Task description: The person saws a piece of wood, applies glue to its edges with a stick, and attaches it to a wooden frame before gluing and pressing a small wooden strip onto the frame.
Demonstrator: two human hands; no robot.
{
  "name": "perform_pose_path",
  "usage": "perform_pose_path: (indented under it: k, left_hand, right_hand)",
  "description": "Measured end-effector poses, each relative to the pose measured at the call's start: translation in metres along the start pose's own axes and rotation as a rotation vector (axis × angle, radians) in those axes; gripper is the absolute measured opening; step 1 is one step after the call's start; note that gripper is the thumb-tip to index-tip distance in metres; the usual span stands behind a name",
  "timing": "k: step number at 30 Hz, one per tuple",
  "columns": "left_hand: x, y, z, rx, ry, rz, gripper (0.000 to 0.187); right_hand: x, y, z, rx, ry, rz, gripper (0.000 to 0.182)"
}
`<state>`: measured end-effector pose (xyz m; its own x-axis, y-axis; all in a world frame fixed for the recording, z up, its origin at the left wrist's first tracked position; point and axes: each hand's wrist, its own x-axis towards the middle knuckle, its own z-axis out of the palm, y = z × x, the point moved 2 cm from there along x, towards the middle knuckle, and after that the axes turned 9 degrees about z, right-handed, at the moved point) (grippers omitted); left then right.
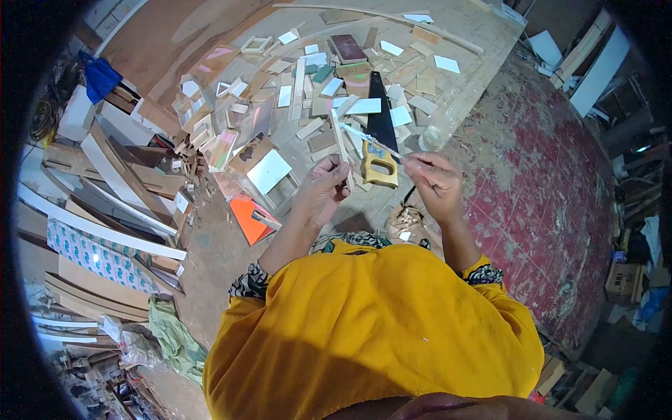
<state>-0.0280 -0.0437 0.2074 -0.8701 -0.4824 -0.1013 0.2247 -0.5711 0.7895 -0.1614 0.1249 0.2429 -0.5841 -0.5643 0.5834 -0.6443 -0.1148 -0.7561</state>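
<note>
My left hand is closed around the lower end of a narrow wooden strip, which points up and away over the table. Between the fingertips of my right hand is a thin stick, pale toward its far end. That far end overlaps the wooden strip in this view. Below and between both hands lies a hand saw with a black blade and a yellow handle. Offcuts of wood and white board, such as a white piece, lie around the saw.
The worktable carries many scattered pieces and a dark red block. A clear cup stands near its right edge. An orange sheet lies at lower left. Curved boards are stacked left; a red floor extends right.
</note>
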Motion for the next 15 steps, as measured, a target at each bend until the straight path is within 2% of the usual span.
perform_pose_path:
  k: [2, 4, 6, 7, 8, 9, 13, 15]
  left_hand:
    - [0.001, -0.002, -0.002, -0.029, 0.029, -0.027, 0.018]
    - [0.000, -0.005, -0.007, -0.024, 0.042, -0.028, 0.017]
    - [-0.004, -0.011, -0.017, -0.013, 0.049, -0.037, 0.017]
    - [-0.005, -0.014, -0.026, 0.016, 0.032, -0.019, 0.017]
    - [-0.005, -0.016, -0.031, 0.045, 0.007, -0.006, 0.017]
    - [-0.009, -0.014, -0.029, 0.030, 0.086, 0.003, 0.015]
    - [-0.020, -0.020, -0.052, 0.014, 0.125, 0.024, 0.016]
    - [-0.025, -0.017, -0.058, 0.007, 0.211, 0.081, 0.016]
  right_hand:
    - [-0.006, 0.007, -0.002, 0.000, -0.007, -0.013, 0.017]
    - [-0.011, 0.029, -0.018, 0.009, 0.130, 0.303, 0.014]
    - [-0.012, 0.054, -0.037, 0.013, 0.268, 0.534, 0.014]
    - [-0.011, 0.068, -0.047, 0.010, 0.280, 0.546, 0.014]
    - [-0.010, 0.083, -0.058, -0.141, 0.306, 0.540, 0.016]
    - [-0.009, 0.094, -0.069, -0.298, 0.334, 0.536, 0.018]
    - [0.002, 0.114, -0.096, -0.560, 0.343, 0.514, 0.018]
    - [0.010, 0.123, -0.098, -0.739, 0.307, 0.363, 0.015]
